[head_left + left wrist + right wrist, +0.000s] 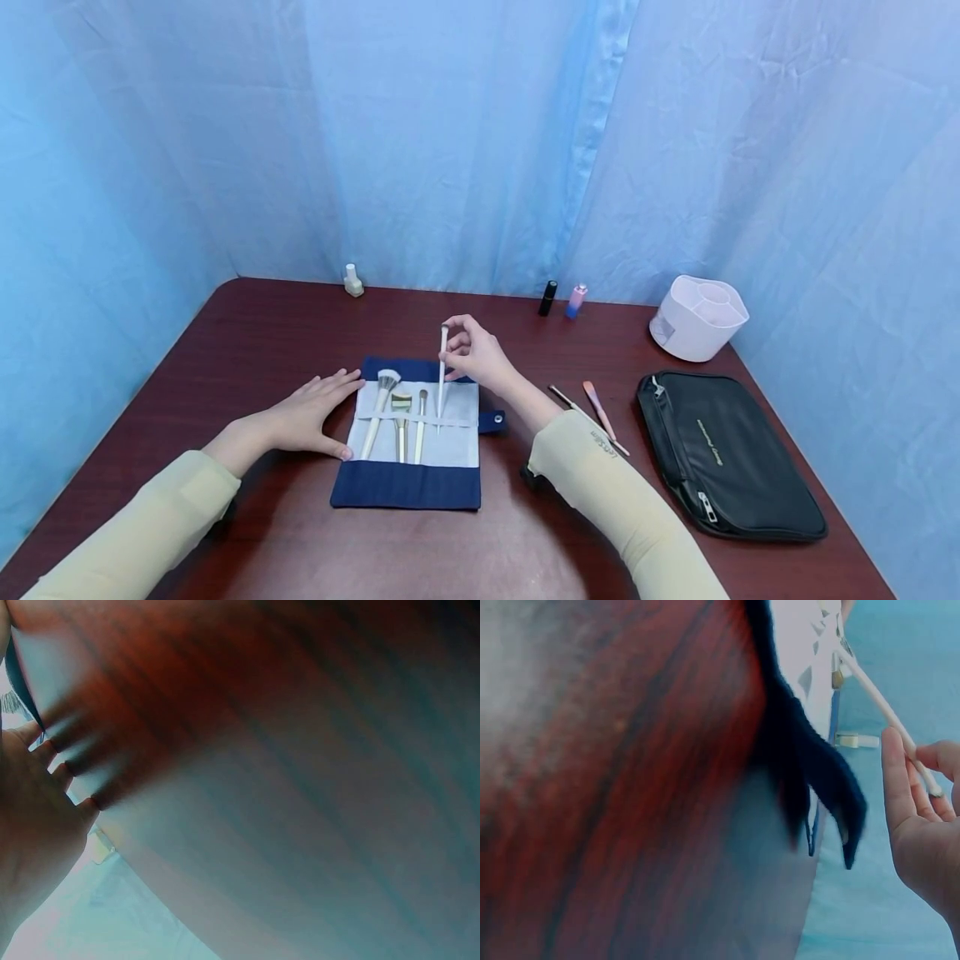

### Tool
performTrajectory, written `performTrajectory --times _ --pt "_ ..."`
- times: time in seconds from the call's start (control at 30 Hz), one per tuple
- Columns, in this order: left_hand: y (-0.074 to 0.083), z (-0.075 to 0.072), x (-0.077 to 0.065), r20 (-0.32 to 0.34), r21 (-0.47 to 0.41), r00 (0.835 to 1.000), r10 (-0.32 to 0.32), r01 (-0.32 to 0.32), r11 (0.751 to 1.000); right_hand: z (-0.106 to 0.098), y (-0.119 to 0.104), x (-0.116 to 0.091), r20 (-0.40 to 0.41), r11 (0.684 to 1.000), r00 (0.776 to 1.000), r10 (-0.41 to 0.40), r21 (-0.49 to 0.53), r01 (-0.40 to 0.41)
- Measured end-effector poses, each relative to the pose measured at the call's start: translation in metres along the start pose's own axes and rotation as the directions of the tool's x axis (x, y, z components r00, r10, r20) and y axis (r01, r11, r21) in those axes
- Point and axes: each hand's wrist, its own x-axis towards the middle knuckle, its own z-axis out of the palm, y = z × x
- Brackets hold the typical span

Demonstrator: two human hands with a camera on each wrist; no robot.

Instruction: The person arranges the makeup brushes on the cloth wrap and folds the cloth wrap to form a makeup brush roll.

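Note:
A navy brush roll (405,492) with a pale lining lies unfolded on the table. Three makeup brushes are tucked under its pale band: a large fluffy one (387,382), a wide flat one (401,433) and a slim one (422,421). Over the roll's right part, my right hand (480,358) pinches a thin white-handled makeup brush (441,383) near its top. That brush stands upright, bristles up, its pointed lower end at the band. My left hand (307,417) rests at the roll's left edge with fingers spread, its thumb on the lower left side.
Right of the roll are its snap strap (492,422), a dark slim brush (585,417) and a pink brush (600,411). A black zip case (735,458) and white organizer (693,325) stand farther right. Small bottles (352,282) and tubes (548,298) line the back.

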Motion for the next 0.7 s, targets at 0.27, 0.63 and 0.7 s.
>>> performTrajectory --times 0.27,0.63,0.7 --pt "0.001 -0.001 0.000 0.005 -0.005 1.000 -0.003 0.003 1.000 -0.001 0.007 -0.005 0.041 0.994 0.996 0.082 0.063 -0.085" --pt "0.003 -0.002 0.000 0.007 -0.014 1.000 -0.009 0.009 1.000 -0.002 0.019 -0.011 0.135 0.989 0.985 0.105 -0.116 -0.089" --pt "0.002 -0.001 -0.001 0.007 -0.012 1.000 -0.007 0.007 1.000 -0.002 0.021 -0.012 0.164 0.985 0.982 0.096 -0.155 -0.071"
